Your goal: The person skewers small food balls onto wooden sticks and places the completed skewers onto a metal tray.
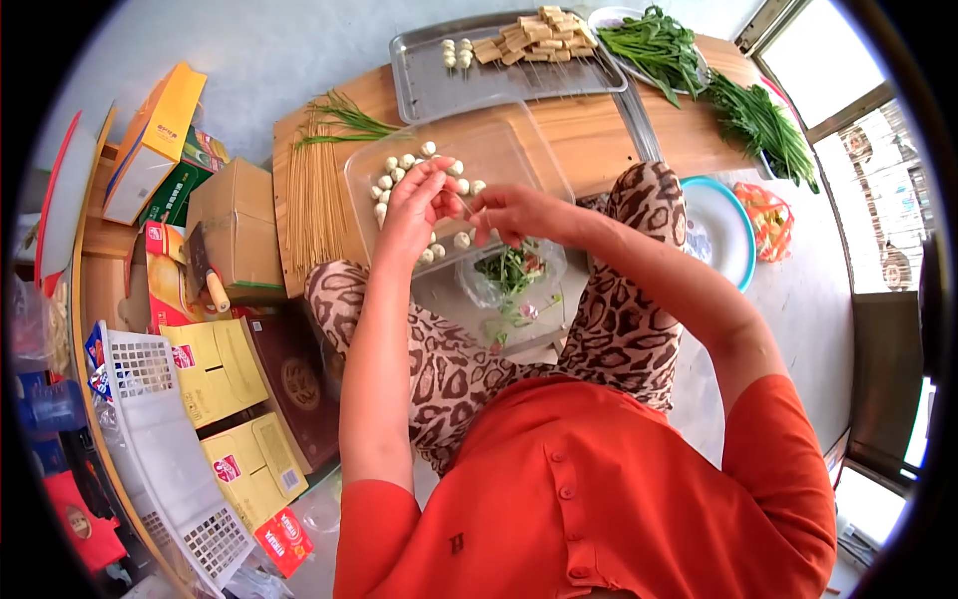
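White balls (407,161) lie scattered in a shallow clear tray (514,135) on the wooden surface (589,145), most of them toward its left and near sides. From the left, a cardboard box (235,225) stands beside a spread of thin bare sticks (311,215), with long green stalks (354,122) across their far ends. The left hand (424,195) is over the tray among the balls, its thumb and fingertips drawn together. Behind the tray, a metal tray (429,85) carries a few skewered balls (456,55) and, to their right, a pile of tan skewered pieces (544,38). The right hand (511,213) is just beside the left, fingers curled; a thin stick seems to run between them, but I cannot tell whether either hand is clamped on it. Below it sits a clear bag of greens (511,268). Farther right are leafy greens (654,45), a blue-rimmed basin (746,240) and a red net bag (766,225).
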Tool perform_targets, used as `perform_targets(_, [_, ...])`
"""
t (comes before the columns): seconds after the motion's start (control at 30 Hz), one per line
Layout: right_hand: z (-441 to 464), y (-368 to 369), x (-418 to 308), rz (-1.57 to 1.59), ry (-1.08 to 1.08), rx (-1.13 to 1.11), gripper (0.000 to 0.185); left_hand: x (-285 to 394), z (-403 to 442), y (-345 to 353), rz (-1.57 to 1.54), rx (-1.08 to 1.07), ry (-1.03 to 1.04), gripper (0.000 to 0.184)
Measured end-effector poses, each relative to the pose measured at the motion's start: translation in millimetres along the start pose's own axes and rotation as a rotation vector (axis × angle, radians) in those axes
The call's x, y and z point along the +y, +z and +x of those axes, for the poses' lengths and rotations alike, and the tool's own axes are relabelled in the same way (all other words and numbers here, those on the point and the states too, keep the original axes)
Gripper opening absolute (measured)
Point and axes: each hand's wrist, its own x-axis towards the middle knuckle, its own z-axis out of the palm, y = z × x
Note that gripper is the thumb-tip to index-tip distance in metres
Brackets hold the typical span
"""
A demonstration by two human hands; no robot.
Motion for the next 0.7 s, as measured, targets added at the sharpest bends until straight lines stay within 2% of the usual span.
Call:
perform_targets(0.1, [13.9, -7.5, 16.4, 0.117, -0.021, 0.035, 0.014, -4.7, 4.8, -0.9, -0.007, -0.001, -0.047, 0.026])
perform_targets(0.17, [22.5, -20.3, 35.9, 0.232, -0.052, 0.124, 0.015, -11.8, 6.9, -6.7, 0.145, 0.17, 0.02, 0.025])
perform_targets(0.2, [21.5, -27.8, 37.3, 0.27, -0.031, 0.191, 0.016, -18.1, 9.5, -9.6, 0.148, 0.172, 0.005, 0.025])
perform_targets(0.27, [17.3, -42.1, 33.2, 0.358, -0.044, 0.291, 0.017, -28.8, 15.4, -12.8, 0.722, 0.241, -0.037, 0.02])
perform_targets(0.3, [16.0, -47.2, 30.0, 0.412, -0.056, 0.291, 0.018, -35.0, 15.5, -7.3, 0.838, 0.228, -0.062, 0.017])
perform_targets(0.33, [13.3, -49.4, 28.1, 0.418, -0.054, 0.297, 0.018, -57.9, 22.3, -21.1, 0.996, 0.162, 0.083, 0.017])
perform_targets(0.4, [8.5, -47.2, 19.7, 0.357, -0.06, 0.342, 0.018, -54.9, 14.2, -2.4, 1.316, -0.01, 0.174, 0.022])
perform_targets(0.43, [6.8, -45.2, 19.1, 0.357, -0.061, 0.335, 0.018, -59.9, 13.3, -0.6, 1.316, -0.016, 0.169, 0.022])
perform_targets(0.5, [5.7, -41.6, 21.7, 0.335, -0.072, 0.317, 0.018, -66.9, 12.4, 1.5, 1.536, -0.107, 0.342, 0.026])
perform_targets(0.53, [5.7, -40.6, 22.2, 0.309, -0.087, 0.295, 0.017, -68.5, 11.6, 1.6, 1.538, -0.106, 0.341, 0.026])
perform_targets(0.63, [3.5, -40.2, 21.3, 0.283, -0.085, 0.303, 0.017, -62.0, 12.2, 2.5, 1.604, -0.076, 0.134, 0.033])
perform_targets(0.7, [4.7, -41.8, 22.0, 0.284, -0.084, 0.305, 0.017, -62.1, 14.3, -6.6, 1.619, -0.033, 0.101, 0.029])
